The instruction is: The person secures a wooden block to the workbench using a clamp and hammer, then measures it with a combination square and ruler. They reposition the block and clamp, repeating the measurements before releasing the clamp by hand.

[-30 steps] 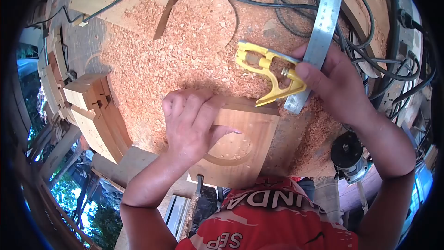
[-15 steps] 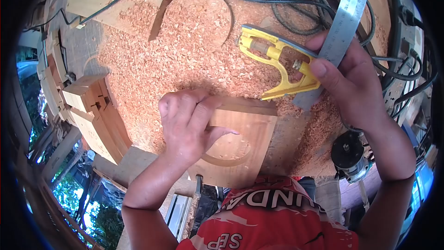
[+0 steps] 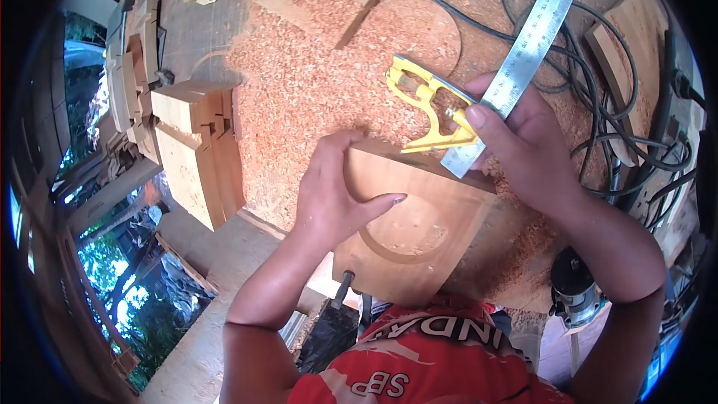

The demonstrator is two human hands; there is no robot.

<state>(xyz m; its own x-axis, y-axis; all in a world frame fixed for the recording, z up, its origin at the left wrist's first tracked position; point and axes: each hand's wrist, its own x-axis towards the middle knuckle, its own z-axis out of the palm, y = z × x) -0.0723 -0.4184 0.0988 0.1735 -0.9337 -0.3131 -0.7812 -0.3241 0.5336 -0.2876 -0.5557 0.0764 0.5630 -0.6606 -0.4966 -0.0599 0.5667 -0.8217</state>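
Note:
My left hand grips the left side of a square wooden board, its fingers at the far left corner and edge. The thumb reaches over the top face, beside a round cut-out with shavings in it. In my right hand is a combination square, pinched between thumb and fingers where the steel rule meets the yellow head. The rule slants up to the right. Its lower end is at the board's far edge; whether it touches the wood I cannot tell.
Wood shavings cover much of the bench. Notched wooden blocks stand at the left. Black cables coil at the right and cross the back. A router is at the lower right, and a round disc lies among the shavings.
The view has shifted, so the bench appears further right. My right hand has brought the combination square closer to the board's far edge. My left thumb and fingers are spread wider on the board.

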